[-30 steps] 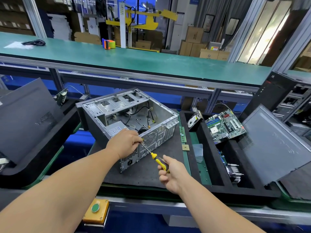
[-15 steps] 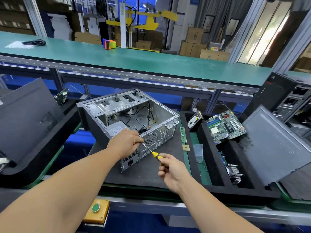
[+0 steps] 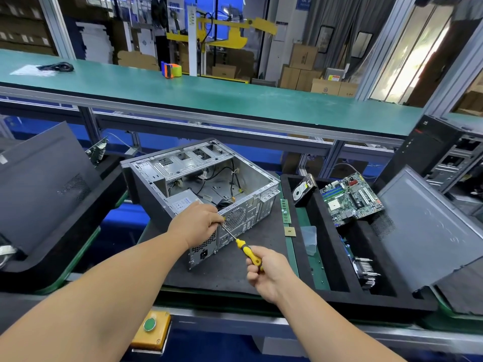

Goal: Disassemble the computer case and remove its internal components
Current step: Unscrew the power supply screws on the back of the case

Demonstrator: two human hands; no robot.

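Note:
An open grey computer case (image 3: 251, 212) lies on its side on a black foam mat (image 3: 230, 273), its rear panel facing me. Loose cables and a power supply (image 3: 180, 202) remain inside. My left hand (image 3: 196, 224) grips the case's near top rim over the power supply, fingers curled at the screwdriver tip. My right hand (image 3: 266, 273) holds a yellow-and-black screwdriver (image 3: 247, 253), its shaft slanting up-left to the rear panel by the fan grille.
A black foam tray (image 3: 324, 231) to the right holds a hard drive (image 3: 303, 189), motherboard (image 3: 350, 198), heatsink (image 3: 366, 270) and a side panel (image 3: 428, 231). A RAM stick (image 3: 285, 210) and a CPU (image 3: 290, 231) lie between. Another panel (image 3: 44, 178) leans at left. An orange button box (image 3: 151, 330) sits below.
My right hand has slid slightly along the screwdriver handle and turned; the tip stays at the rear panel. The left hand and case have held still.

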